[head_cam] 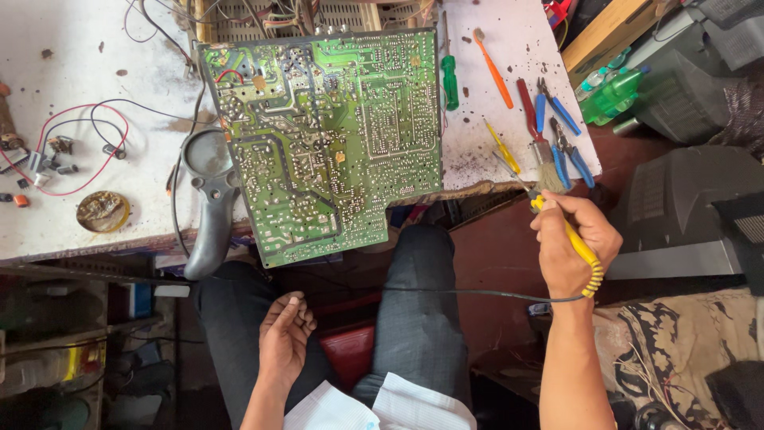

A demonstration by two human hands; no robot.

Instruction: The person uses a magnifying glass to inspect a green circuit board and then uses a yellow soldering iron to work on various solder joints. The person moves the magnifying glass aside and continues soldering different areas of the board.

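Observation:
A large green circuit board lies solder side up on the white workbench, overhanging its front edge. My right hand grips a yellow-handled soldering iron to the right of the board, its thin tip pointing up-left toward the bench's corner. A black cord runs from the handle across my lap. My left hand rests on my left thigh, fingers loosely curled and holding nothing.
A grey magnifier lies left of the board. A green screwdriver, orange tool, pliers and a brush lie on the right. Red and black wires and a solder paste tin sit left. Old televisions stand right.

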